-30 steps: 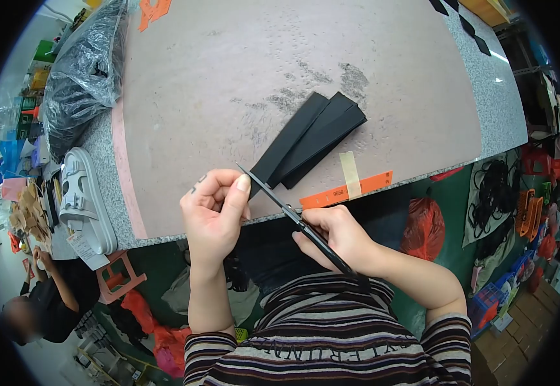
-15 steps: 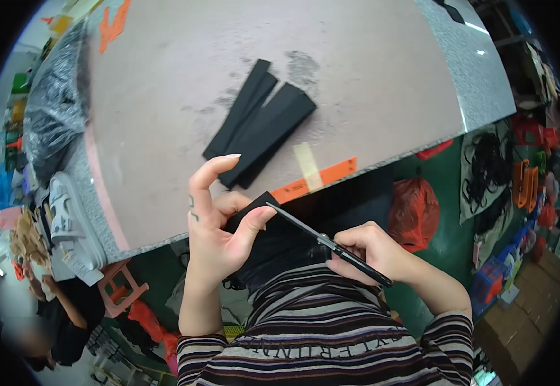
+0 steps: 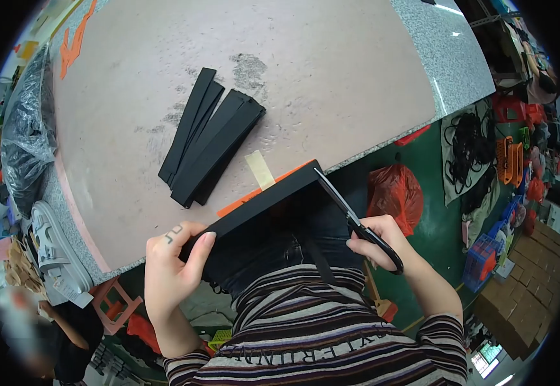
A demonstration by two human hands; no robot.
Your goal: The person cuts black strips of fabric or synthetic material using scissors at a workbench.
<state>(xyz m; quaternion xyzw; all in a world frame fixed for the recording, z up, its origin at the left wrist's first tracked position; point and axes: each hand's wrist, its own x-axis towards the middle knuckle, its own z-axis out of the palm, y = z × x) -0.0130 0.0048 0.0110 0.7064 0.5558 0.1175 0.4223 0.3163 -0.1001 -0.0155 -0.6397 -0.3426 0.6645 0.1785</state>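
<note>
My left hand (image 3: 176, 265) pinches one end of a long black strip (image 3: 264, 201) between thumb and fingers. The strip stretches along the table's near edge, over an orange tape (image 3: 230, 207). In my right hand (image 3: 383, 239) is a pair of scissors (image 3: 339, 199) with black handles. Their tips touch or nearly touch the strip's right end, and the blades look almost closed. A fanned stack of black strips (image 3: 219, 145) lies on the table beyond the held strip.
The table (image 3: 331, 83) has a worn pinkish cover. A piece of cream tape (image 3: 259, 170) crosses its near edge. At left are a plastic-wrapped bundle (image 3: 30, 128) and a white shoe (image 3: 58, 241). A red bag (image 3: 396, 198) is below the right edge. Another person (image 3: 77, 334) is at lower left.
My left hand has moved left relative to the scissors, and its raised finger has curled in. The black strip, mostly hidden before, now extends along the table edge. The view has shifted too.
</note>
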